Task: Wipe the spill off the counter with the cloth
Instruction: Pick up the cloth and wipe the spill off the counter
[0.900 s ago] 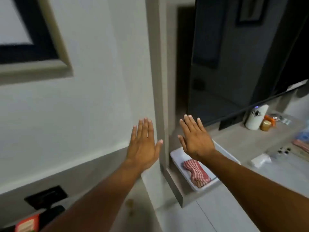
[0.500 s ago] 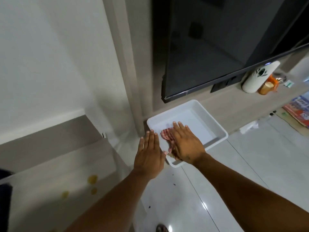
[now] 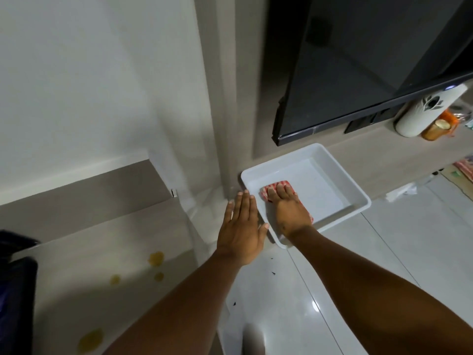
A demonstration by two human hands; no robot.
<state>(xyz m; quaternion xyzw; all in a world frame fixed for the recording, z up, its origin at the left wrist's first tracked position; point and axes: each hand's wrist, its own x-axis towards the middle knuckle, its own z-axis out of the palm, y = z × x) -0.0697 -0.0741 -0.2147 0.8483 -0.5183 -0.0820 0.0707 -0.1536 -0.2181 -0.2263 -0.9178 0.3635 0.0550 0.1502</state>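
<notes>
A red-and-white checked cloth (image 3: pixel 277 183) lies in a white tray (image 3: pixel 358 199) on a low wooden shelf. My right hand (image 3: pixel 289 213) lies palm down on the cloth with fingers stretched flat, covering most of it; no grip shows. My left hand (image 3: pixel 242 231) hovers flat and open just left of the tray, holding nothing. Several yellow spill spots (image 3: pixel 156 258) dot the pale counter (image 3: pixel 102 239) at lower left, one larger spot (image 3: pixel 90 338) near the bottom edge.
A black TV screen (image 3: pixel 358 73) hangs above the tray. A white cylinder (image 3: pixel 430 111) and an amber jar (image 3: pixel 437 126) stand at the shelf's right end. A black object (image 3: pixel 15 290) sits at the counter's left edge. Glossy white floor tiles (image 3: pixel 384 278) lie below.
My view has tilted down from the wall to the counter and tray. My right hand dropped from mid-air onto the cloth in the tray. My left hand lowered beside the tray.
</notes>
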